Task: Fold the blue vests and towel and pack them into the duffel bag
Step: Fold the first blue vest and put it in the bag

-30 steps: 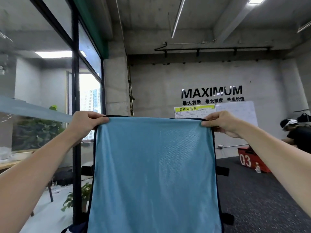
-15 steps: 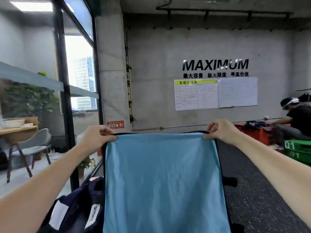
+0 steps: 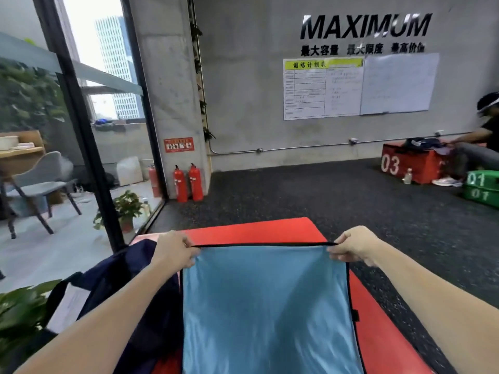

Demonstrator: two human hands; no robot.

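Blue vest [image 3: 267, 314] with black edging hung stretched between the left hand [image 3: 174, 252] and right hand [image 3: 351, 245], each pinching a top corner, above the red mat [image 3: 251, 230] beside the navy duffel bag [image 3: 129, 287], seemingly to flatten it for folding.

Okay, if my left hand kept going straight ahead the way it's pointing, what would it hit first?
Probably the red mat just past the left hand, which grips the blue vest corner; depth is unclear.
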